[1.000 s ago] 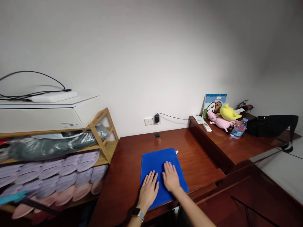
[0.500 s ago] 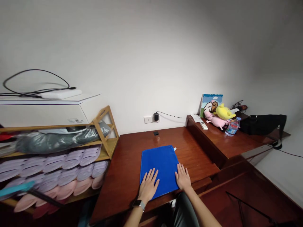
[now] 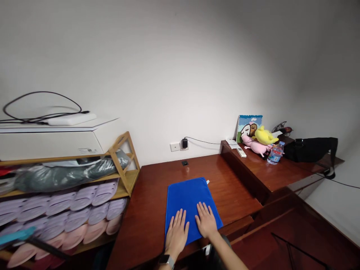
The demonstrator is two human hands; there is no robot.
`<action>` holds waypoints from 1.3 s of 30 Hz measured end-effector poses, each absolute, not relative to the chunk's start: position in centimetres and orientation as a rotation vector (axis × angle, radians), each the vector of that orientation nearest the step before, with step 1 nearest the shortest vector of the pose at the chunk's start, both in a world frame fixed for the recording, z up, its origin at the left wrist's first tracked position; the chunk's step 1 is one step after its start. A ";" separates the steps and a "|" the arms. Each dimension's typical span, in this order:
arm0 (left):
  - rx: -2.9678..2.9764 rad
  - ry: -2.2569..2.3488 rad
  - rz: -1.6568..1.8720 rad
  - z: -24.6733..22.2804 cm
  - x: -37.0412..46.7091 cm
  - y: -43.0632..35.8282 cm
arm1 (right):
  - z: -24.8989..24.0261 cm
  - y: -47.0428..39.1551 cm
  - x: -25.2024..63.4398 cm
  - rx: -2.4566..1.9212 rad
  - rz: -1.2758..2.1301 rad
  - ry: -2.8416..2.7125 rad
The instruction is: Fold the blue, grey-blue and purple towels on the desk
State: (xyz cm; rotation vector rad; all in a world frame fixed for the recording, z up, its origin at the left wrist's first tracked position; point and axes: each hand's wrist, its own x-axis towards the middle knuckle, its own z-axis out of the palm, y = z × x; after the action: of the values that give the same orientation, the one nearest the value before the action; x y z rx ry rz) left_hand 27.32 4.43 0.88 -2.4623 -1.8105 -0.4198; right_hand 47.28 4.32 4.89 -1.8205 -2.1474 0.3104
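Observation:
A blue cloth [image 3: 187,195] lies spread flat on the reddish-brown desk [image 3: 149,210], with a small white tag at its upper right edge. Flat on the cloth's lower left part is my left hand [image 3: 177,232], fingers stretched out, a watch on the wrist. My right hand [image 3: 206,221] rests palm down on the cloth's lower right part, its fingers also extended. A gap of blue fabric shows between the two hands. Neither hand grips anything.
At left, a wooden rack [image 3: 123,161] holds slippers, a plastic-wrapped bundle and a white box [image 3: 50,144]. On the raised right section are plush toys [image 3: 264,135], a bottle [image 3: 275,153], a remote [image 3: 241,152] and a black bag [image 3: 309,150]. A charger [image 3: 185,143] is plugged into the wall.
My right hand has moved left, from the cloth's right edge onto the cloth. The view has shifted slightly, so things sit lower in the picture. My left hand stays on the cloth.

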 end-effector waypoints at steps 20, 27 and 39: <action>-2.438 -1.790 -0.438 1.0 29.1 4.7 | 4.6 5.7 45.5 -1.770 0.293 -2.185; -2.251 -1.938 -0.578 -1.3 22.4 2.9 | 4.5 5.3 52.1 -2.096 0.306 -2.041; -2.402 -1.804 -0.492 3.4 28.1 7.8 | 6.3 7.9 43.8 -1.716 0.331 -2.207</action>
State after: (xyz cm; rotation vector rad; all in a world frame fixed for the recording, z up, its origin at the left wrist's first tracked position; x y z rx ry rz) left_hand 28.07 7.85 3.35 -2.4015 -1.8038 -0.4919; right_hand 43.79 7.91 6.31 -1.7159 -2.2073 0.3307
